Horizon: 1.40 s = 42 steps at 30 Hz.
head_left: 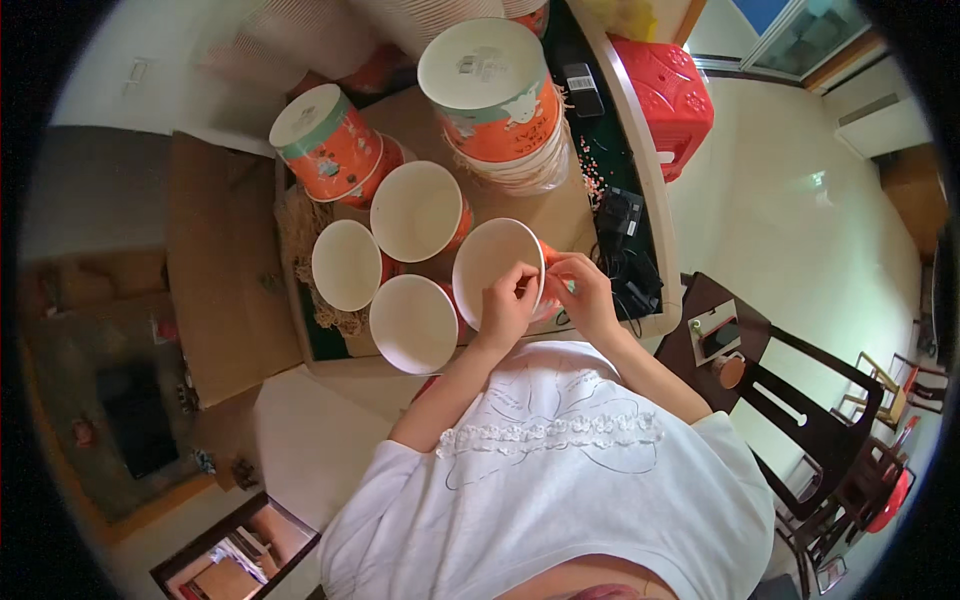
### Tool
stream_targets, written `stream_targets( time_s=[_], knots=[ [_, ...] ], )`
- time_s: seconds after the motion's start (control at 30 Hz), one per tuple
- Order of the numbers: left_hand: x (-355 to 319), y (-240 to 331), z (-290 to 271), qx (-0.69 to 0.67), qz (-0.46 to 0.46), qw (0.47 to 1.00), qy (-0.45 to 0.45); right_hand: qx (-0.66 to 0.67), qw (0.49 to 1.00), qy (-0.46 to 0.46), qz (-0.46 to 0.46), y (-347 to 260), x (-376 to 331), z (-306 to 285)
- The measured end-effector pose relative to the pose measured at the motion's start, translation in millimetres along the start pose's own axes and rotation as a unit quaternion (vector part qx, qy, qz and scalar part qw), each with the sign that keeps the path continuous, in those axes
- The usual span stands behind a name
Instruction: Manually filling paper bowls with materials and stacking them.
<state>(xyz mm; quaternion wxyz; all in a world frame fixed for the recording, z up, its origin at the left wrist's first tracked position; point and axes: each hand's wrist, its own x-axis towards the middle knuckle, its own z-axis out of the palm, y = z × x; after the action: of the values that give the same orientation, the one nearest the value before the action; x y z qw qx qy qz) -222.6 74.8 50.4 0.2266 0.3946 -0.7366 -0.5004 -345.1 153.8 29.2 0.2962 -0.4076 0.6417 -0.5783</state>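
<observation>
An orange-and-white paper bucket (490,262) stands mouth up at the table's near edge, directly in front of me. My left hand (508,305) reaches over its mouth, fingers pinched together just inside the right part of the rim. Against the outside of that same wall, my right hand (583,297) has its fingertips closed, close to the left ones. Whatever is between the fingers is too small or hidden to make out. Three more open paper buckets stand to the left: one farther back (418,212), one at the far left (347,266) and one nearer (414,325).
Upside-down bucket stacks, one large (482,65) and one smaller (310,125), stand farther back. Brown twine (340,318) lies along the table's left side. Black devices with cables (630,270) and small scattered beads (592,172) lie at the right. A red stool (660,100) stands beyond the edge.
</observation>
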Motion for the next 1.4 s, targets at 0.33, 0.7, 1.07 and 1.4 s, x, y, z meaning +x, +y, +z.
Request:
stream_targets(
  time_s=[0.33,0.7,1.07,1.4],
  knots=[
    [8.7,-68.7,18.8,-0.194,-0.105,0.974,0.054,-0.106,0.988,-0.052,0.095,-33.2,-4.4,-12.4],
    [22.9,-54.9,1.6,-0.478,-0.393,0.753,-0.222,-0.24,0.861,-0.427,-0.135,-80.6,-19.4,23.7],
    [11.5,-44.6,16.0,-0.374,-0.134,0.914,-0.082,-0.328,0.907,-0.258,-0.06,-33.8,49.1,-7.7],
    [12.2,-20.2,-2.5,-0.193,0.012,0.981,-0.001,-0.24,0.952,-0.184,-0.056,-32.6,54.1,-6.7]
  ],
)
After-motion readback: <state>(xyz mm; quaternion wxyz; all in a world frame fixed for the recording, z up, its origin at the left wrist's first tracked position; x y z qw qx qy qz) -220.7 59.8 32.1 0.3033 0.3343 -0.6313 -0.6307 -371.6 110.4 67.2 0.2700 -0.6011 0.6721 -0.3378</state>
